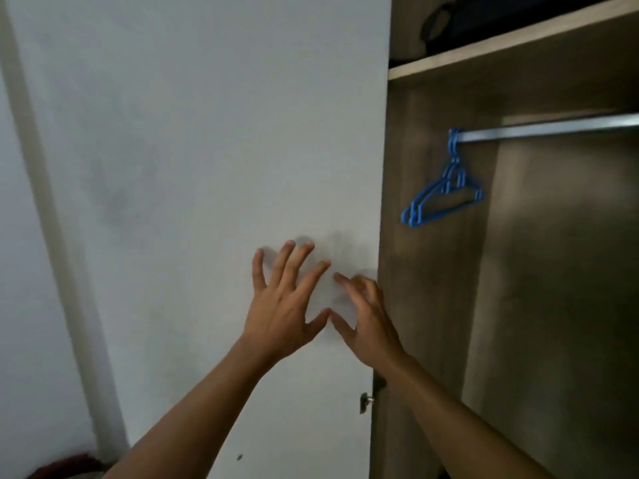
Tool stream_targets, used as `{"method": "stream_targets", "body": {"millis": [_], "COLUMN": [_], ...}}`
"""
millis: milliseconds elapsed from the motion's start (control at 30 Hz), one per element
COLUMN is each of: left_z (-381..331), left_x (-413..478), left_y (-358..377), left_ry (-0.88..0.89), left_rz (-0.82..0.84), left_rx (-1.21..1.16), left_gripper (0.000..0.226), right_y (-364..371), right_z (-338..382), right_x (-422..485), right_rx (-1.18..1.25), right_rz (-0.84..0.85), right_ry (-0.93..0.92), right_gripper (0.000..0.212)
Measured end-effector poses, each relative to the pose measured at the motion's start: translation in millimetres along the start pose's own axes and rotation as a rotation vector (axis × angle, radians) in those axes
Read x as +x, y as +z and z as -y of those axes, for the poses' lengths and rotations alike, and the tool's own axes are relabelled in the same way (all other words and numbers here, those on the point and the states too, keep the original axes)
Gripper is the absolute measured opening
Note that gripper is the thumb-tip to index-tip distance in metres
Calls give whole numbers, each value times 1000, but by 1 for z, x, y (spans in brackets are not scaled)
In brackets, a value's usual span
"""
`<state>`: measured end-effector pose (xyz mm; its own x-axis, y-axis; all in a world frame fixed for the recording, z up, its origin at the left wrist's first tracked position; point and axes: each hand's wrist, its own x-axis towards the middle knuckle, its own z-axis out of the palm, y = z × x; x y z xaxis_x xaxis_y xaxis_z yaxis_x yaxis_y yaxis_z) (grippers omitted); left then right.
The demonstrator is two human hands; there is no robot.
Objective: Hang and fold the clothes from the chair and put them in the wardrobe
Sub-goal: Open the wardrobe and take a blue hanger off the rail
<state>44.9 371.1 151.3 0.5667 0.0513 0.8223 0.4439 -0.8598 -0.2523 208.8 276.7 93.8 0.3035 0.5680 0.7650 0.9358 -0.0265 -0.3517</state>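
Note:
The wardrobe (432, 288) stands open on the right, its brown inside dark and bare. A metal rail (553, 127) crosses it, with a few blue plastic hangers (446, 198) bunched at the rail's left end. Both hands are raised in front of the white wardrobe door (242, 133), near its right edge. My left hand (287, 312) has its fingers spread wide and holds nothing. My right hand (366, 323) sits just beside it, fingers apart and slightly curled, also holding nothing. No clothes or chair are in view.
A shelf (511, 43) runs above the rail with a dark bag (518, 19) on it. A small metal latch (366, 402) sits on the door's edge lower down. A white wall strip lies at far left, and something dark red (65, 468) shows at the bottom left corner.

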Motion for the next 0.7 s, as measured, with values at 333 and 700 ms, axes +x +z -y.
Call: {"method": "stream_targets", "body": {"millis": [333, 700], "left_z": [-65, -115], "left_x": [192, 302], "left_y": [-5, 55], "left_ry": [312, 315], "left_rz": [81, 234], "left_rx": [91, 19], "left_gripper": [82, 99], "right_y": [-182, -205], "right_z": [-95, -224], "right_x": [114, 183], "right_rx": [-59, -82], "right_rz": [-246, -74], "right_ry": [233, 208], "right_gripper": [102, 146]}}
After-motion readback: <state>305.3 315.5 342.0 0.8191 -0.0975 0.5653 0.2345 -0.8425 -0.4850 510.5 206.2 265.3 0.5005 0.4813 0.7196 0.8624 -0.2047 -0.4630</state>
